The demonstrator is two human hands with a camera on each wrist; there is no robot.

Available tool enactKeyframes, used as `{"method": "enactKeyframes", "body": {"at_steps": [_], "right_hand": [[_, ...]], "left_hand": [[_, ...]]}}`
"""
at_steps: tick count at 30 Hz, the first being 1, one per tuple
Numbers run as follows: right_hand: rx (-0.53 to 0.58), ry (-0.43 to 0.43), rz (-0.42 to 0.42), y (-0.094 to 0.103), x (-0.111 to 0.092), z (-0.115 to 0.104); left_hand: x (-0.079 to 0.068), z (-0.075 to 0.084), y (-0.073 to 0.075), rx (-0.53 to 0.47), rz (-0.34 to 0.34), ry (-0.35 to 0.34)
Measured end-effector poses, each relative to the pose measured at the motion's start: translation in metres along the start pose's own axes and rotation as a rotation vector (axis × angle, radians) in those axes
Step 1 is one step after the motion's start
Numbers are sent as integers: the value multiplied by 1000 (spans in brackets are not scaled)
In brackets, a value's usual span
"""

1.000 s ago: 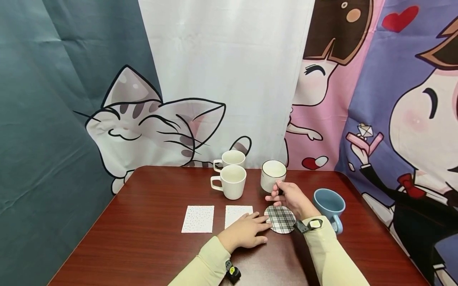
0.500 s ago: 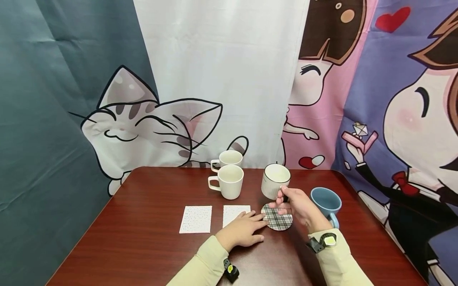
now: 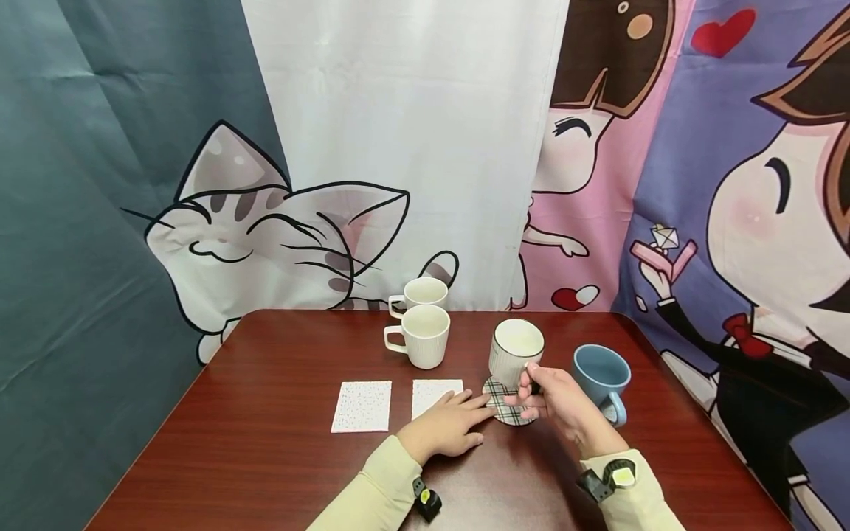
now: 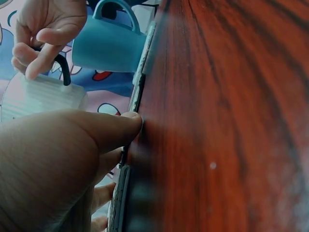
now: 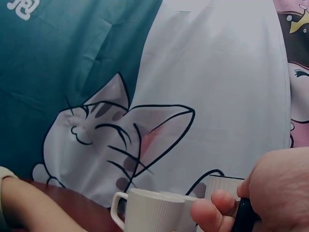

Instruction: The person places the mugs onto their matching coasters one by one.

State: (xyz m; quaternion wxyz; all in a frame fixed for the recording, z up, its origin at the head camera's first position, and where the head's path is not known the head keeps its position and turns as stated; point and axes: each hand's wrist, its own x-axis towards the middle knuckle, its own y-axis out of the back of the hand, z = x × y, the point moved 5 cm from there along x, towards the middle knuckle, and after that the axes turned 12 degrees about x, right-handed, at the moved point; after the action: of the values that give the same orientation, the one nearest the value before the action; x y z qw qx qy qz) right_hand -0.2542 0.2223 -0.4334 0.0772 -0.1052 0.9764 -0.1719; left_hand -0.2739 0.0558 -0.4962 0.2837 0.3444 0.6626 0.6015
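My right hand (image 3: 554,405) holds a white ribbed mug (image 3: 514,354) with a dark rim by its black handle (image 4: 63,67). The mug hangs over the far part of a round plaid coaster (image 3: 508,413); in the left wrist view a gap separates its base from the table. My left hand (image 3: 448,424) lies with fingers extended, fingertips at the coaster's left edge, covering part of a white speckled square coaster (image 3: 432,394). Right of my right hand stands a blue mug (image 3: 600,369), which seems to sit on something largely hidden.
A cream mug (image 3: 426,338) stands behind the square coasters, with a similar mug (image 3: 426,291) farther back. Another speckled square coaster (image 3: 361,405) lies at the left on the dark red wooden table (image 3: 265,413). A printed cloth (image 3: 412,110) hangs behind the table.
My right hand has drawn the white ribbed mug nearer, from behind the round coaster to over its far part. My left hand has stayed by the coaster. The head view has shifted slightly.
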Motion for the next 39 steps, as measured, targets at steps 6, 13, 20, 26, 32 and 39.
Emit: {"method": "enactKeyframes", "body": {"at_steps": [6, 13, 20, 26, 32, 39], "right_hand": [[9, -17, 31, 3, -2, 12], [24, -36, 41, 5, -4, 27], [59, -45, 34, 4, -7, 36], [58, -35, 60, 3, -8, 40], [66, -46, 85, 7, -8, 45], [76, -56, 48, 7, -9, 50]], "left_hand": [[-2, 1, 4, 16, -11, -12], [-3, 1, 4, 27, -26, -2], [-2, 2, 5, 40, -38, 3], [-3, 2, 5, 22, -42, 11], [-4, 2, 5, -5, -53, 8], [-5, 1, 5, -28, -57, -2]]}}
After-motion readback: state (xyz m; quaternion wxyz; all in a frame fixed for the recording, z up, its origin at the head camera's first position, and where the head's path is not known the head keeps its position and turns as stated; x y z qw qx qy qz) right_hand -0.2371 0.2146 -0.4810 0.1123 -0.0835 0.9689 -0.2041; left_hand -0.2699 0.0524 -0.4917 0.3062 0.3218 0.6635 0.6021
